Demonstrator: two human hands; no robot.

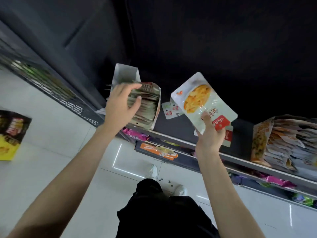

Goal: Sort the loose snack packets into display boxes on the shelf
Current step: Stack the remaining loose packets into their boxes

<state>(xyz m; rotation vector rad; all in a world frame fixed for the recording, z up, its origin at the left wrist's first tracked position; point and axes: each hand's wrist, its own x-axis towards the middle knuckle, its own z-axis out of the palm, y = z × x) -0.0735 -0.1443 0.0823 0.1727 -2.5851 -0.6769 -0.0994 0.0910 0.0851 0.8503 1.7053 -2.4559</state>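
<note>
My right hand point(211, 133) pinches the lower edge of a white snack packet point(199, 98) printed with yellow food and a red label, held up above the dark shelf point(181, 143). At least one more white packet point(228, 136) shows behind that hand. My left hand point(122, 103) hovers with loosely curled fingers over the packed row of packets in a white display box point(145, 103) at the shelf's left end; contact cannot be told. A loose white packet point(169, 109) lies on the shelf between the box and my right hand.
A second display box point(281, 143), crammed with orange and white packets, stands on the shelf at the right. Lower shelves hold purple, orange and green packets point(154, 149). A yellow and black carton point(10, 134) sits on the white tiled floor at left. My feet stand below.
</note>
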